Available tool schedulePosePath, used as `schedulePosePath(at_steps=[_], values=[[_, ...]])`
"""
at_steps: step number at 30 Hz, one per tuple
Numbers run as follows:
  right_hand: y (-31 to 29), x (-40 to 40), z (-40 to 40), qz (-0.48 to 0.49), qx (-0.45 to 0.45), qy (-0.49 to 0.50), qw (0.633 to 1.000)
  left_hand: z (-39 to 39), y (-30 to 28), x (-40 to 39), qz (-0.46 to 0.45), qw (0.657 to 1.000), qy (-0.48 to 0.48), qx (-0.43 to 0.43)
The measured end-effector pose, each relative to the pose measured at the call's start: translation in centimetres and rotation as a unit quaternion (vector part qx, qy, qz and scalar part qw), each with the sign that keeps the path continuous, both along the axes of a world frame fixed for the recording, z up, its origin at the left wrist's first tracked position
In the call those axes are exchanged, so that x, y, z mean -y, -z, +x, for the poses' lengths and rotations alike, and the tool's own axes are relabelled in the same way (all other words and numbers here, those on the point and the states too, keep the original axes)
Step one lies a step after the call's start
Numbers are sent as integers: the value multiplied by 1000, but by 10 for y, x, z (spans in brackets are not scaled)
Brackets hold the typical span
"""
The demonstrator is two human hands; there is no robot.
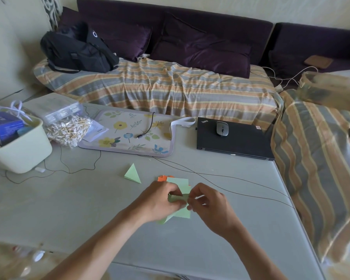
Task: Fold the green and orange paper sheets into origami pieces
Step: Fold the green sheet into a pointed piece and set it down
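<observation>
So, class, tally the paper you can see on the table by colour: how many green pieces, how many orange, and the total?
Green: 3 (folded triangle, flat sheet, sheet being folded by the left hand and right hand)
Orange: 1 (orange paper, mostly hidden, possibly more than one sheet)
Total: 4

- The green paper [180, 213] is largely covered by the left hand [162, 201] and right hand [208, 205], so its folds cannot be read
- The orange paper [162, 178] shows only a corner (at 12 o'clock from the hands), under a green sheet [177, 183]
- A blurred tan object [329, 88] at 2 o'clock runs off the right edge
- The basket [20, 150] at 9 o'clock is cut by the left edge
</observation>
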State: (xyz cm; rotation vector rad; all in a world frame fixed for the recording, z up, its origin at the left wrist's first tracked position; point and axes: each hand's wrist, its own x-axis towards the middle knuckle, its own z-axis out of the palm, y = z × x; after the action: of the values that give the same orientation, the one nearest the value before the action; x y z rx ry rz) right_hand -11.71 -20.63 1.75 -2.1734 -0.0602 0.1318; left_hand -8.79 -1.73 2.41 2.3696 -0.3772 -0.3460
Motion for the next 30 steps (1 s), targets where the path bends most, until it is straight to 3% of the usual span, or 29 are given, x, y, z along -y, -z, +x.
schedulePosePath(at_steps=[4, 8, 12, 18, 30], values=[[-6, -1, -3, -13, -28, -39, 999, -1, -3, 1, 10, 999, 34, 13], [-6, 0, -1, -12, -20, -5, 1000, 0, -1, -1, -14, 1000, 9, 25], [-6, 2, 1, 39, -32, 37, 998, 5, 2, -4, -57, 997, -41, 30], [-9, 0, 1, 110, -32, 101, 988, 4, 1, -3, -86, 995, -41, 40], [-12, 2, 2, 189, -38, 121, 974, -1, -11, 3, -122, 988, -61, 70]])
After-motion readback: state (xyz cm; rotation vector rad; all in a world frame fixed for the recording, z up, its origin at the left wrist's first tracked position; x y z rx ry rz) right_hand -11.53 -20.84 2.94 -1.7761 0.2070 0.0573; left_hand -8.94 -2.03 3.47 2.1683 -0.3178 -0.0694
